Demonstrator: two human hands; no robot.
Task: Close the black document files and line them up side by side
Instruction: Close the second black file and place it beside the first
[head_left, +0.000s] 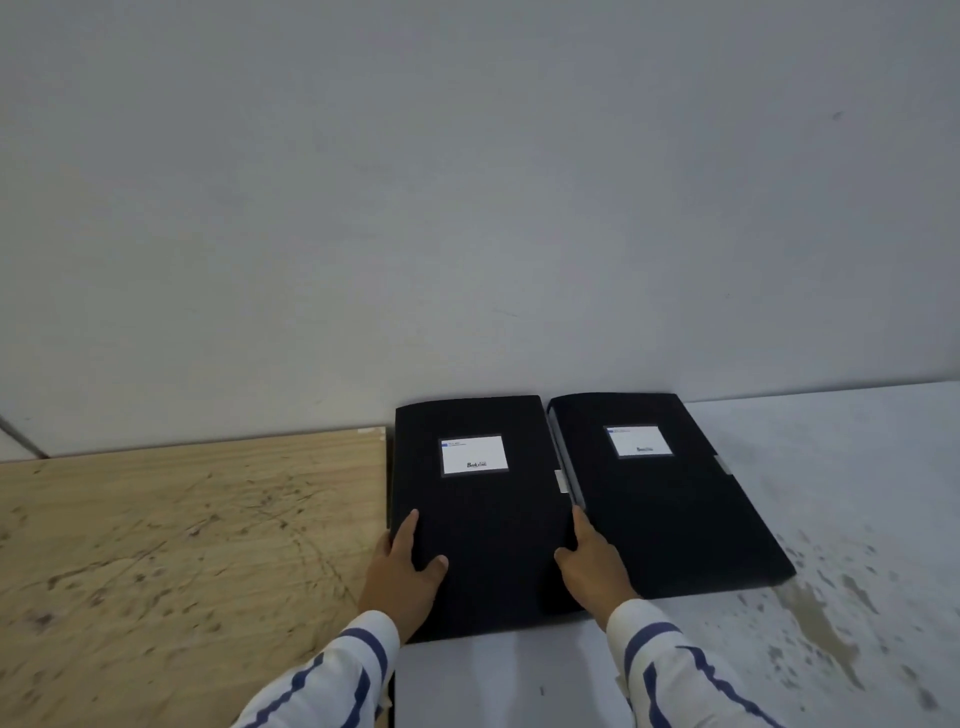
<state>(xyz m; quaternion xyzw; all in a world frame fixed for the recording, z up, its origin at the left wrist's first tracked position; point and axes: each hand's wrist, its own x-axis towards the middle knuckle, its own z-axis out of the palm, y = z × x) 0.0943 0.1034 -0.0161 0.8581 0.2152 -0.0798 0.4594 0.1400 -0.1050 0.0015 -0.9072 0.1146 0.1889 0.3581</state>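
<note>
Both files closed; I hold the left file (478, 514), lower centre of frame.
Left hand (402, 571) and right hand (592, 564) clamp its edges; a shove risks skewing the right file (670, 499).

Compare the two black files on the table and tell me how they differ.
The left file is gripped at its near end by both hands, the left hand and the right hand; the right file is free apart from the right hand's edge. The left file lies nearly straight; the right file angles outward. The left file sits nearer the person. Both are black, closed, flat, with white labels, side by side.
</note>
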